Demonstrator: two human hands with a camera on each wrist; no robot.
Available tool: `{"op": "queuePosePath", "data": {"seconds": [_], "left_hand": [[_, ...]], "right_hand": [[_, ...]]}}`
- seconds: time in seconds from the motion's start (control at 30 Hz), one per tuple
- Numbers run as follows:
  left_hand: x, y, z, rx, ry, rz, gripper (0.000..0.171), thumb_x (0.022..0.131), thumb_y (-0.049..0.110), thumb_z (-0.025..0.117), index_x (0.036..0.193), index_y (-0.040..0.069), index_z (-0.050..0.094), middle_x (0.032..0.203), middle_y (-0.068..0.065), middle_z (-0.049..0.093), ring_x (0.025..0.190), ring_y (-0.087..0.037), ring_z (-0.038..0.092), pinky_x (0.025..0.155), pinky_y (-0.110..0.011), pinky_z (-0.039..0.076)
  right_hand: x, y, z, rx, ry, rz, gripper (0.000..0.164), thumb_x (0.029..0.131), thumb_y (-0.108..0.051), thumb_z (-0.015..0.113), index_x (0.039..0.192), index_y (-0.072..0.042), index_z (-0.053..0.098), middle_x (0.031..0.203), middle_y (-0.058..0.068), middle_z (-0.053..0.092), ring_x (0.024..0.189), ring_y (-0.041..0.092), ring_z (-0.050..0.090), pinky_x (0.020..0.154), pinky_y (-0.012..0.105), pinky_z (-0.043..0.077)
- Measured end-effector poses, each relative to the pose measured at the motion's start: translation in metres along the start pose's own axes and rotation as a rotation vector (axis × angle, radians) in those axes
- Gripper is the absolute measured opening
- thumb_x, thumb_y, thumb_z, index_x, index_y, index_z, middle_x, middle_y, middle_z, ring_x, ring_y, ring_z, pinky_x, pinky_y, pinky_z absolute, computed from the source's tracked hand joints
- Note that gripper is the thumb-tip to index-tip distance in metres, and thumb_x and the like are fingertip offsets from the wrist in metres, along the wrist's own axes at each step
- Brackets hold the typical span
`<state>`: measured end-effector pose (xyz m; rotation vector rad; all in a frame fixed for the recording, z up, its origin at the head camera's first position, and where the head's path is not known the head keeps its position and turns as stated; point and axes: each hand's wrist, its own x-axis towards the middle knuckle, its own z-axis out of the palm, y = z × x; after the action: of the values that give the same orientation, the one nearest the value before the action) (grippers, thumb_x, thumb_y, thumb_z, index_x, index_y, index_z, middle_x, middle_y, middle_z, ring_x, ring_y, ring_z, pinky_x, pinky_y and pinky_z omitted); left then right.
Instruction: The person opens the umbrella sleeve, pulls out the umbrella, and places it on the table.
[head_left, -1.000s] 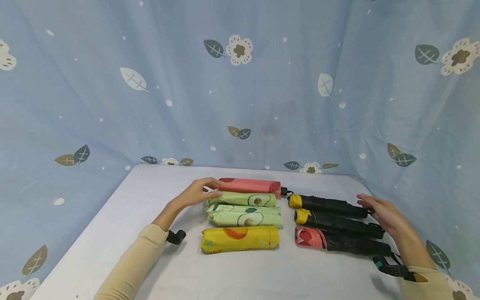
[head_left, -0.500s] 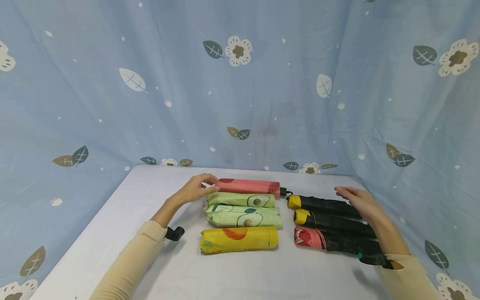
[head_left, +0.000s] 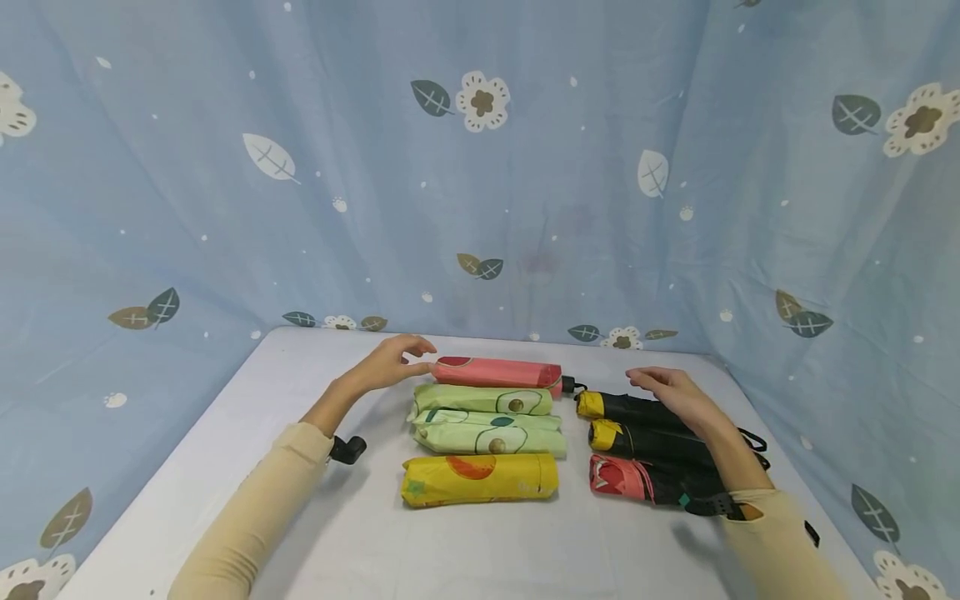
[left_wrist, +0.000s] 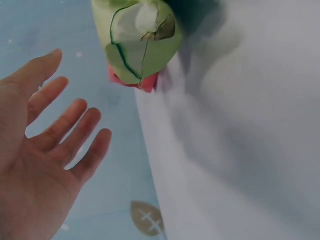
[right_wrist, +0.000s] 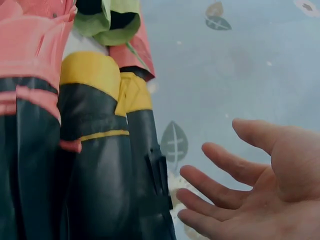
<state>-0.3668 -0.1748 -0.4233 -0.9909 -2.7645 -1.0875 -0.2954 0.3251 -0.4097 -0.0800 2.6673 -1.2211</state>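
Note:
My left hand (head_left: 393,362) hovers at the left end of a pink folded umbrella (head_left: 498,372), its fingers loosely spread and holding nothing. In front of that lie two light green avocado-print umbrellas (head_left: 457,400) and a yellow orange-print one (head_left: 495,483). My right hand (head_left: 678,396) is raised above the black umbrellas at the right, relaxed and holding nothing in the right wrist view. Two of these have yellow ends, the rear one (head_left: 618,407) and the middle one (head_left: 630,437). The front one has a pink end (head_left: 622,477). My right arm covers part of them.
A white table (head_left: 465,558) carries the two columns of umbrellas. Blue printed cloth (head_left: 525,192) hangs behind and along both sides. The pink umbrella's black handle (head_left: 568,384) sits close to the rear black umbrella's yellow end.
My right hand has moved left and away from me, from the black umbrellas' right ends to above the rear one. My left hand has shifted slightly back toward the pink umbrella.

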Motion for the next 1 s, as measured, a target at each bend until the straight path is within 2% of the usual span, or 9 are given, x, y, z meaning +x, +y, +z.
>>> {"op": "queuePosePath", "data": {"seconds": [0.27, 0.57, 0.73, 0.9, 1.0], "left_hand": [[0.01, -0.001, -0.003, 0.01, -0.052, -0.024, 0.045, 0.092, 0.024, 0.07, 0.13, 0.003, 0.06, 0.132, -0.014, 0.06, 0.122, -0.04, 0.056, 0.098, -0.055, 0.048], [0.015, -0.004, 0.005, 0.08, -0.131, 0.01, 0.052, 0.094, 0.022, 0.067, 0.139, 0.002, 0.051, 0.141, -0.017, 0.054, 0.125, -0.042, 0.054, 0.099, -0.056, 0.047], [0.021, -0.005, 0.008, 0.121, -0.187, 0.015, 0.055, 0.095, 0.027, 0.065, 0.142, 0.004, 0.049, 0.144, -0.017, 0.051, 0.126, -0.039, 0.054, 0.102, -0.054, 0.045], [0.024, -0.003, 0.012, 0.166, -0.212, 0.044, 0.055, 0.096, 0.029, 0.063, 0.141, 0.001, 0.049, 0.141, -0.018, 0.054, 0.124, -0.037, 0.055, 0.103, -0.052, 0.044], [0.026, -0.003, 0.014, 0.175, -0.236, 0.038, 0.055, 0.097, 0.029, 0.063, 0.141, 0.0, 0.049, 0.138, -0.017, 0.056, 0.124, -0.034, 0.056, 0.103, -0.051, 0.045]], "right_hand": [[0.01, -0.013, 0.012, 0.029, -0.05, -0.102, 0.06, 0.104, -0.044, 0.043, 0.146, -0.001, 0.043, 0.148, 0.027, 0.044, 0.137, 0.042, 0.041, 0.113, 0.057, 0.031], [0.023, -0.022, 0.026, 0.056, -0.076, -0.133, 0.057, 0.103, -0.041, 0.047, 0.145, -0.003, 0.045, 0.149, 0.025, 0.042, 0.136, 0.042, 0.042, 0.111, 0.057, 0.036], [0.028, -0.023, 0.032, 0.029, -0.082, -0.147, 0.058, 0.102, -0.042, 0.048, 0.145, -0.003, 0.044, 0.148, 0.026, 0.044, 0.133, 0.043, 0.045, 0.108, 0.056, 0.039], [0.034, -0.022, 0.038, 0.016, -0.082, -0.139, 0.058, 0.102, -0.042, 0.049, 0.145, -0.003, 0.044, 0.147, 0.024, 0.046, 0.133, 0.042, 0.046, 0.108, 0.055, 0.039], [0.036, -0.022, 0.04, 0.007, -0.081, -0.127, 0.06, 0.102, -0.043, 0.049, 0.146, -0.003, 0.043, 0.145, 0.024, 0.048, 0.132, 0.042, 0.047, 0.108, 0.056, 0.039]]}}
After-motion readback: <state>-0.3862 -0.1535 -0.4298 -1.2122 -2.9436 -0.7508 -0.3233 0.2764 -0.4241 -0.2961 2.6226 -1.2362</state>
